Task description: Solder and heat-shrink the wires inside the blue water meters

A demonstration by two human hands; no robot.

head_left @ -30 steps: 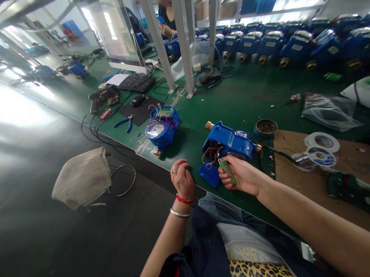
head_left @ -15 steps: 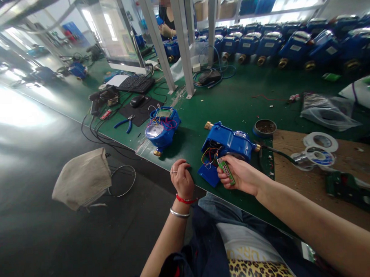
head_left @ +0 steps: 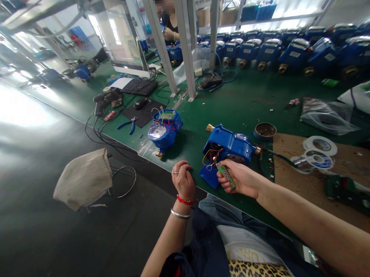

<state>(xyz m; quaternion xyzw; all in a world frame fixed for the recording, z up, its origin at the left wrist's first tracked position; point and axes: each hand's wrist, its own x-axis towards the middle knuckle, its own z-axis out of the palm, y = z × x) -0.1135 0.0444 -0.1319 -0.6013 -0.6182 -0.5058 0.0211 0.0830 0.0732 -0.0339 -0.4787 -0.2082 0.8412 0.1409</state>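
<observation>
green circuit board (head_left: 226, 176) pinched in right hand (head_left: 240, 179) fingers (head_left: 223, 181), beside blue meter (head_left: 226, 147).

Strong daylight flooded in from the upper left, and glare washed out the floor (head_left: 15, 113) there. The green bench (head_left: 232, 108) was evenly lit, while the edges looked stretched and slightly blurred.

Left hand (head_left: 183, 180) rests loosely curled, wrist bent; right hand (head_left: 240, 178), forearm outstretched, keeps a closed grip.
</observation>
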